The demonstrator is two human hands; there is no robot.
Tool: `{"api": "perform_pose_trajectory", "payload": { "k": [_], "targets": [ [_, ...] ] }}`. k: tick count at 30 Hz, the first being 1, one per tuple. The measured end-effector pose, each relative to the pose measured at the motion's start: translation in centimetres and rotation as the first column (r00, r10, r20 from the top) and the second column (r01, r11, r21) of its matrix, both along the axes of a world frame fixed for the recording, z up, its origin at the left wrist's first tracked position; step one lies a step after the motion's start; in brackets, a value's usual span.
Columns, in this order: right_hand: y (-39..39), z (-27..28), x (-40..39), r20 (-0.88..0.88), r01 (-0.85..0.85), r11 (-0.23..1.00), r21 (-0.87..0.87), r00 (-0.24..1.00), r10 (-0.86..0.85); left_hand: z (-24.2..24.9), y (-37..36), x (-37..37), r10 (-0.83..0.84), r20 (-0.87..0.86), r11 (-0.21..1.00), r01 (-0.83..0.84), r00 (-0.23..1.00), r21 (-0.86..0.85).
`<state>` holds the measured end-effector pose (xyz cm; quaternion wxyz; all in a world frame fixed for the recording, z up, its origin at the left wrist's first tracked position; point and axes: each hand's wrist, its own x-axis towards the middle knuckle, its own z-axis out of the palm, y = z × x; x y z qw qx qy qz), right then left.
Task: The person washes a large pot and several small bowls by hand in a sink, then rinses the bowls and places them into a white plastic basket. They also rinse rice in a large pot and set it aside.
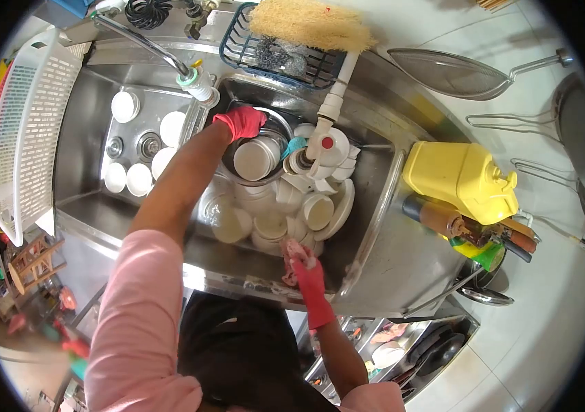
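Observation:
My left hand (243,123), in a red rubber glove, is closed at the rim of a round metal pot (280,123) in the right sink basin. Inside that pot are stacked white bowls (254,159). Lower down, near the basin's front edge, my right hand (308,271), gloved too, is closed on a pinkish cloth (290,264). Between my hands many white bowls and cups (318,211) lie piled in the basin, some under water. A blue scrubber (294,146) rests beside the pot.
The left basin (79,158) holds several white bowls (125,106) below a faucet (148,48). A white plastic basket (35,137) stands at the left. A dark rack (234,48) sits behind, and a yellow jug (447,175) stands right of the sink. A white pipe (337,89) overhangs the right basin.

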<state>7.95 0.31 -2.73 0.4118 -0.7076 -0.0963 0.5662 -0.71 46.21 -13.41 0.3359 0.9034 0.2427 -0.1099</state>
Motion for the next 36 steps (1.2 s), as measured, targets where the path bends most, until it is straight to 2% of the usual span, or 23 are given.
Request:
{"api": "perform_pose_trajectory", "payload": {
  "k": [2,5,6,9,10,11,12,14,17,20,23,25,28,29,32,33,36],
  "targets": [
    [-0.1,-0.2,0.1,-0.009,-0.017,0.999,-0.052,1.000,0.017,3.6,-0.1,0.3,0.051,-0.101,0.987,-0.065,0.994,-0.144],
    [0.0,-0.2,-0.2,0.067,-0.005,1.000,-0.019,0.998,0.006,3.3,-0.2,-0.1,0.201,-0.269,0.896,-0.288,0.942,-0.339],
    [0.0,-0.3,-0.3,0.040,0.025,1.000,-0.007,0.999,-0.025,3.5,-0.2,-0.2,0.256,-0.332,0.841,-0.378,0.908,-0.387],
    [-0.4,-1.0,-0.7,-0.062,0.098,0.995,0.005,0.993,-0.098,4.1,-1.4,-0.5,0.376,-0.246,0.768,-0.449,0.894,-0.457],
    [-0.6,-1.5,-0.6,-0.111,0.105,0.994,-0.002,0.988,-0.105,1.8,-1.0,-0.7,0.252,-0.075,0.904,-0.262,0.965,-0.336],
    [-0.7,-1.9,-0.6,-0.160,0.106,0.994,-0.010,0.981,-0.106,-0.3,-0.6,-0.6,0.095,0.074,0.982,-0.081,0.993,-0.172],
    [-0.4,-1.6,-0.7,-0.174,0.104,0.995,0.000,0.979,-0.102,-0.4,-0.5,-0.7,-0.088,0.189,0.996,0.085,0.978,0.024],
    [0.3,-0.9,-0.8,-0.195,0.109,0.994,0.020,0.975,-0.104,-0.4,-0.7,-0.7,-0.070,0.153,0.997,0.068,0.986,0.021],
    [-0.4,-2.2,-1.3,0.147,-0.051,0.998,0.028,0.988,0.047,0.9,-1.2,-0.7,-0.124,0.080,0.992,0.121,0.989,0.041],
    [0.0,-1.6,-1.7,-0.129,0.091,0.994,0.053,0.988,-0.083,1.2,-4.3,-0.7,0.020,0.214,0.941,-0.091,0.977,0.325],
    [0.8,-0.4,-1.7,-0.182,0.102,0.995,0.010,0.978,-0.098,3.1,-6.4,-1.3,0.105,0.206,0.873,-0.189,0.973,0.449],
    [0.6,-0.9,-1.9,-0.162,0.136,0.986,0.099,0.980,-0.119,5.0,-6.7,-1.6,0.126,0.265,0.798,-0.257,0.956,0.545],
    [0.1,-1.9,-1.9,-0.090,0.124,0.975,0.185,0.990,-0.109,8.9,-6.5,-1.3,0.278,0.107,0.717,-0.280,0.955,0.639],
    [0.1,-2.2,-1.9,-0.060,0.108,0.972,0.209,0.993,-0.097,10.1,-6.5,-1.7,0.249,0.149,0.676,-0.282,0.957,0.681],
    [1.4,0.8,-1.2,-0.244,0.158,0.978,0.137,0.962,-0.121,12.0,-6.6,-2.9,0.306,0.080,0.741,-0.290,0.949,0.606],
    [1.2,0.3,-1.1,-0.217,0.130,0.980,0.149,0.971,-0.096,12.8,-6.6,-3.2,0.278,0.159,0.724,-0.316,0.947,0.613],
    [0.7,-1.4,-0.6,-0.125,0.052,0.981,0.188,0.992,-0.028,14.8,-6.8,-3.1,0.361,0.162,0.740,-0.388,0.918,0.550]
  ]
}}
